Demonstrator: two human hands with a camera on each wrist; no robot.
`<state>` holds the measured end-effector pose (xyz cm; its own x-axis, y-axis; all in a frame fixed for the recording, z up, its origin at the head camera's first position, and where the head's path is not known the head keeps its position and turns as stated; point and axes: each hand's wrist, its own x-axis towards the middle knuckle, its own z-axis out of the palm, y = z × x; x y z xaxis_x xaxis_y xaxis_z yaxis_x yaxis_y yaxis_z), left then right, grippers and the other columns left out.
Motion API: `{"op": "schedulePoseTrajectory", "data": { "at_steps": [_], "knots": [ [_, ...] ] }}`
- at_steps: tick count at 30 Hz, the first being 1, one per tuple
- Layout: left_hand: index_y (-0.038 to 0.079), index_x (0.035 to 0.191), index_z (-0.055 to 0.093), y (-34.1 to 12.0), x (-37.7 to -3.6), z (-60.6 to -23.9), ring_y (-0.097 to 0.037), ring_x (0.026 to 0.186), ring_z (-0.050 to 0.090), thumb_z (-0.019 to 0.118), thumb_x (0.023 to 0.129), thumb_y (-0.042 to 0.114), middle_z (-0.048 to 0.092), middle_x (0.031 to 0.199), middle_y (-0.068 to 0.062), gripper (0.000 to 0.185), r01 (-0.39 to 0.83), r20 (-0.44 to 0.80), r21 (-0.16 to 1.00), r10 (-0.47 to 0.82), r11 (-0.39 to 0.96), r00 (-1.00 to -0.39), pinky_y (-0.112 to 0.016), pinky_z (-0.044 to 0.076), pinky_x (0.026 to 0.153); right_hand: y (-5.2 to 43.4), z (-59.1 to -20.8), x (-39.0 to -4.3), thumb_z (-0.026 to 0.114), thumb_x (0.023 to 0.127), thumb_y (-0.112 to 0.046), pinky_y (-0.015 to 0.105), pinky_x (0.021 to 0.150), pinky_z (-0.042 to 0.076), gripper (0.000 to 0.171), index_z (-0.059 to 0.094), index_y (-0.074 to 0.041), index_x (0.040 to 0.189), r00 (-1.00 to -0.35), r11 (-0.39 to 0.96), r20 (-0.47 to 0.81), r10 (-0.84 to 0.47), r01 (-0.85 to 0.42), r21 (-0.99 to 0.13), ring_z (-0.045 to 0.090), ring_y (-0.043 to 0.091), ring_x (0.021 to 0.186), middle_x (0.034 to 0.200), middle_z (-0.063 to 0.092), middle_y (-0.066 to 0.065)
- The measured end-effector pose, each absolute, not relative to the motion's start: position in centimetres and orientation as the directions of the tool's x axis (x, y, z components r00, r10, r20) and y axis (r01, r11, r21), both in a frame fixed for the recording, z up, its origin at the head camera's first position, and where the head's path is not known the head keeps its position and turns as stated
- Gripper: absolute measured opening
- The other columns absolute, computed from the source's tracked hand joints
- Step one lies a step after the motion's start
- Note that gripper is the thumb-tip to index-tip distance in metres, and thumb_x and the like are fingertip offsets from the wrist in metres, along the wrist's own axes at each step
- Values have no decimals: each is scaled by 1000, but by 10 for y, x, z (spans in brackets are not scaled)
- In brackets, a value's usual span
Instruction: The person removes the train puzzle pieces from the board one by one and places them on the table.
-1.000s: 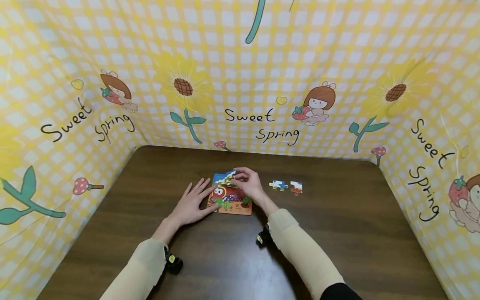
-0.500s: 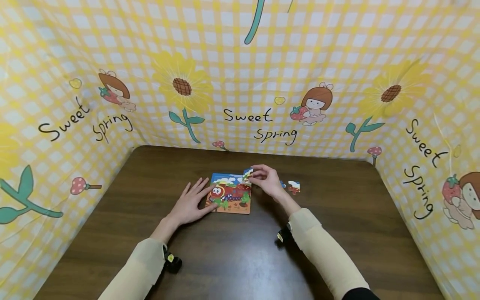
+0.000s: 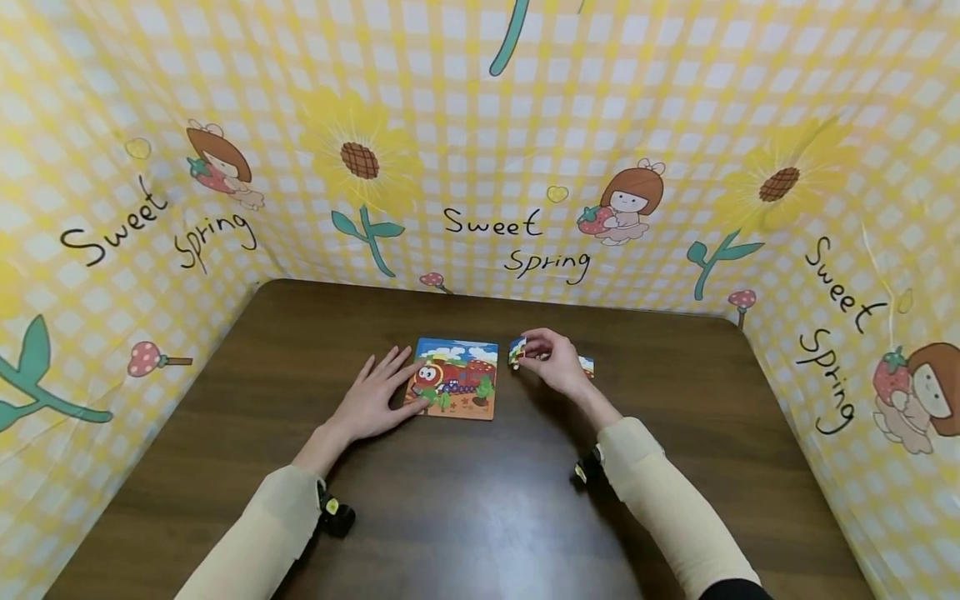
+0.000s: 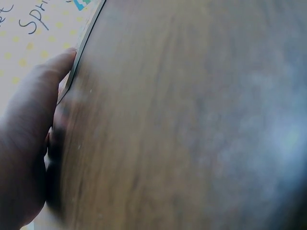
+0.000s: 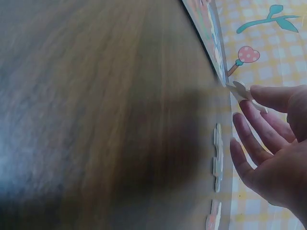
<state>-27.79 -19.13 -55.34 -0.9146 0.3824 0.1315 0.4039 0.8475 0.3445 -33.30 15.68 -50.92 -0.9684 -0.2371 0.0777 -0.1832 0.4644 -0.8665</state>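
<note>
A square jigsaw puzzle with a red cartoon train under a cloudy sky lies flat on the table. My left hand rests at its left edge, fingers extended and the thumb on the lower left part; in the left wrist view the thumb touches the board's edge. Just right of the board, my right hand pinches a jigsaw piece between thumb and fingers, tilted up above the table. Its other fingers are loosely bent in the right wrist view.
Two loose jigsaw pieces lie right of the board: one piece, hidden behind my right hand in the head view, and another piece farther right. Yellow checked cloth walls the brown table at the back and sides.
My right hand has moved right, carrying the pinched piece from above the board's upper part to beside it. The left hand stays at the board's left edge.
</note>
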Motion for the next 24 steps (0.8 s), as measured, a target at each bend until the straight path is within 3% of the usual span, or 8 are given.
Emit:
{"op": "schedulePoseTrajectory", "data": {
  "at_steps": [10,17,24],
  "knots": [
    [36,153,31,-193,-281,-555,-27,154,15,47,87,74,21,165,-2,77,398,123,338,379,853,-917,-60,7,123,159,-515,-333,76,85,-16,44,92,50,41,64,-8,122,-967,545,69,-247,-197,-815,63,29,113,117,69,12],
    [37,152,31,-193,-281,-555,-27,154,15,48,87,74,21,165,-2,77,398,127,335,377,854,-917,-60,7,122,168,-517,-336,76,86,-29,55,112,36,41,66,-6,119,-919,692,176,-352,-382,-613,43,35,134,138,57,15],
    [36,152,32,-192,-280,-554,-27,154,15,50,87,72,22,164,-3,77,398,131,343,377,851,-917,-59,7,122,175,-518,-339,73,87,-37,62,115,27,44,67,-9,120,-890,767,192,-415,-455,-452,39,35,140,145,50,15]
  ]
}}
